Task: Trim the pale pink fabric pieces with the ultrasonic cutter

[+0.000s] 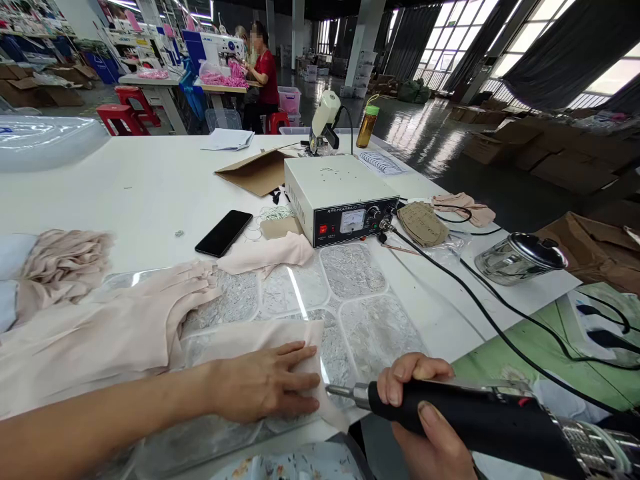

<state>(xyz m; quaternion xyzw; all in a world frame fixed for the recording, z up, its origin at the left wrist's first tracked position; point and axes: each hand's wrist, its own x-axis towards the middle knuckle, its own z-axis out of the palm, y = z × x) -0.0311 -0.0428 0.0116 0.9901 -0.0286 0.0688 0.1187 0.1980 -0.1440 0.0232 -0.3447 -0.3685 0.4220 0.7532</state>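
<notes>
So I'm looking through the head cam, and the biggest thing by far is the white table (150,200). Across its near part lies a clear patterned sheet (376,327), greyish with rounded squares. On the left there's a loose pile of pale pink fabric (120,313), partly over that sheet. Behind it all I've got a white box unit (340,183) with a dial and a red switch on its front, cables coming off the right side.

Next size down is the black handheld tool (465,417), coming in from the lower right. The pale pink piece (245,335) I care about lies flat on the sheet at the near edge of the table, under the left hand (273,387). That hand is palm down, fingers a bit spread. The right hand (443,443) has its fingers curled round the tool's barrel, thumb on the near side. A black phone (224,233) lies beyond the fabric. Smallest is the tool's metal tip (341,391), right by the piece's edge; can't tell if it's touching.
</notes>
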